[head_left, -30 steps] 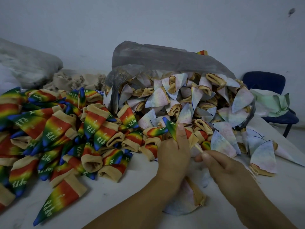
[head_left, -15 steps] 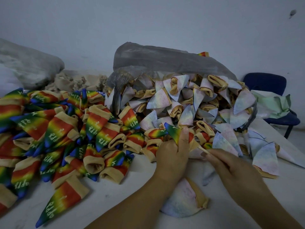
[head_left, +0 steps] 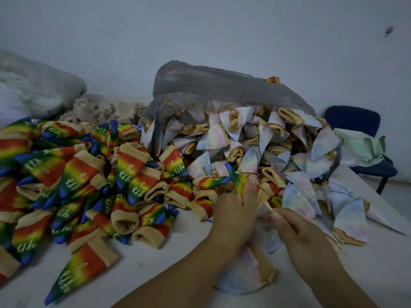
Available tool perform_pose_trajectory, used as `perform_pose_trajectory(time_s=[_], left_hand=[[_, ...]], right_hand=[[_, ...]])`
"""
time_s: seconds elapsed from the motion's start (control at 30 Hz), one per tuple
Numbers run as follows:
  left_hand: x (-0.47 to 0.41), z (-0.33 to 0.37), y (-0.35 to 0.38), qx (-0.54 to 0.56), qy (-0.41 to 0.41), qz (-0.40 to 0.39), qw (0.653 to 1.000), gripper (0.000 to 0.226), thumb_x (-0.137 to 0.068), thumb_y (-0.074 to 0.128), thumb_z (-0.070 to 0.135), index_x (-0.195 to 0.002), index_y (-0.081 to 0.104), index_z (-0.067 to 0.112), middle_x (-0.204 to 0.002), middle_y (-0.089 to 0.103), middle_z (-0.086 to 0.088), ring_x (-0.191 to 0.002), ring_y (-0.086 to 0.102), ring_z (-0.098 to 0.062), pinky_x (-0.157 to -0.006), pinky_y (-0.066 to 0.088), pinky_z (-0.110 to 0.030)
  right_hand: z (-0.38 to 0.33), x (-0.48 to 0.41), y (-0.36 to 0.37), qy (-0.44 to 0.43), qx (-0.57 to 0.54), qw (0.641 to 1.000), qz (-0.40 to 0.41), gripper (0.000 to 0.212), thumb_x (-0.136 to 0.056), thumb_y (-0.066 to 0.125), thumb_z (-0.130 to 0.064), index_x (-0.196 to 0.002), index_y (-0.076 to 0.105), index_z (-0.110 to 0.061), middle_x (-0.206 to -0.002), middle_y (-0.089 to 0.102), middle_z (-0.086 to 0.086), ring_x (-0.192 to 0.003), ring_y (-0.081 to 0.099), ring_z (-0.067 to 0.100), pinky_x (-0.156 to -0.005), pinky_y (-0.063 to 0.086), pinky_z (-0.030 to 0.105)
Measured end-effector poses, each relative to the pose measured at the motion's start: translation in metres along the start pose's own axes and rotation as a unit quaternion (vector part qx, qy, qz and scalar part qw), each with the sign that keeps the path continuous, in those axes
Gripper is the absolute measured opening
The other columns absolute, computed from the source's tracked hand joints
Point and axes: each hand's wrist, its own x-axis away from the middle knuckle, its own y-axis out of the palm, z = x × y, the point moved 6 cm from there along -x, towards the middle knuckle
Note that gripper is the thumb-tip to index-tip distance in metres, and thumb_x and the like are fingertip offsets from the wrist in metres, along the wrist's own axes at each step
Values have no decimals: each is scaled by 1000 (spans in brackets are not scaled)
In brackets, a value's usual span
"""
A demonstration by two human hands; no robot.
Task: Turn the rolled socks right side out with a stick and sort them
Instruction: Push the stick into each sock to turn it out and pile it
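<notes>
The white surface stands against a bare grey wall, with a blue chair at its far right. Rainbow socks heap on the left, and pale rolled socks spill from a grey bag. The left hand grips a blue-tipped sock. The right hand pinches the stick, whose far end is hidden behind the left hand.

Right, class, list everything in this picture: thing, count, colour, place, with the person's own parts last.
table: one, white, under the socks.
plastic bag: one, grey, centre back.
rainbow socks: many, piled on the table's left.
pale socks: many, whitish with tan cuffs, spilling from the plastic bag.
fabric heap: one, beige, behind the rainbow socks.
chair: one, blue, far right.
held sock: one, rainbow, centre.
stick: one, tan, beside the held sock.
left hand: one, grips the held sock.
right hand: one, fingers pinch the stick.
</notes>
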Motion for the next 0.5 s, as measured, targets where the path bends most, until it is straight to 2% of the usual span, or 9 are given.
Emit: perform_pose_trajectory(time_s=[0.1, 0.17, 0.23, 0.3, 0.33, 0.4, 0.5], left_hand=[[0, -3, 1, 0, 12, -9, 1000, 57, -99, 37, 58, -53, 38, 24, -50, 45, 4, -53, 51, -25, -57, 41, -39], [1, -3, 4, 18, 27, -32, 999, 51, -100, 39, 55, -58, 41, 25, -54, 47, 11, -56, 52, -17, -59, 42, -34], [0, -3, 5, 50, 41, -33, 997, 43, -97, 39, 53, -67, 45, 23, -60, 48, 10, -60, 51, -12, -62, 44, -35], [-3, -11, 3, 90, 6, -26, 996, 31, -96, 43, 51, -81, 51, 25, -74, 56, 7, -74, 57, -14, -71, 48, -37], [-6, -15, 0, 114, -14, -15, 993, 26, -98, 45, 48, -85, 54, 28, -79, 60, 8, -79, 59, -12, -74, 48, -34], [-9, -19, -5, 158, -33, 7, 987, 21, -102, 48, 39, -85, 59, 32, -77, 63, 13, -78, 60, -4, -74, 49, -29], [-13, -18, -9, 183, -37, 26, 982, 26, -102, 51, 32, -78, 60, 32, -70, 61, 15, -75, 60, -7, -73, 49, -33]], right_hand=[[7, -1, -2, -2, 22, 1000, -17, 21, -86, 44, -43, -85, 65, -40, -87, 63, -39, -87, 51, -23, -66, 35, -4], [11, -3, -11, -8, 74, 997, 0, 19, -82, 41, -50, -84, 60, -48, -82, 64, -35, -85, 52, -21, -66, 40, 4], [14, -5, -21, -13, 124, 992, 28, 16, -77, 38, -55, -77, 53, -53, -71, 63, -28, -76, 55, -15, -60, 41, 15], [19, -7, -26, -16, 160, 986, 42, 18, -77, 34, -58, -76, 51, -53, -69, 61, -23, -70, 55, -8, -58, 38, 18], [21, -8, -27, -19, 175, 983, 45, 20, -78, 33, -59, -79, 51, -51, -70, 60, -23, -70, 54, -7, -58, 38, 19], [25, -8, -29, -22, 200, 978, 56, 24, -80, 30, -59, -88, 51, -50, -72, 57, -25, -72, 51, -8, -59, 37, 18], [28, -8, -28, -21, 206, 976, 64, 27, -82, 29, -58, -91, 52, -48, -73, 56, -24, -71, 51, -6, -58, 38, 21]])
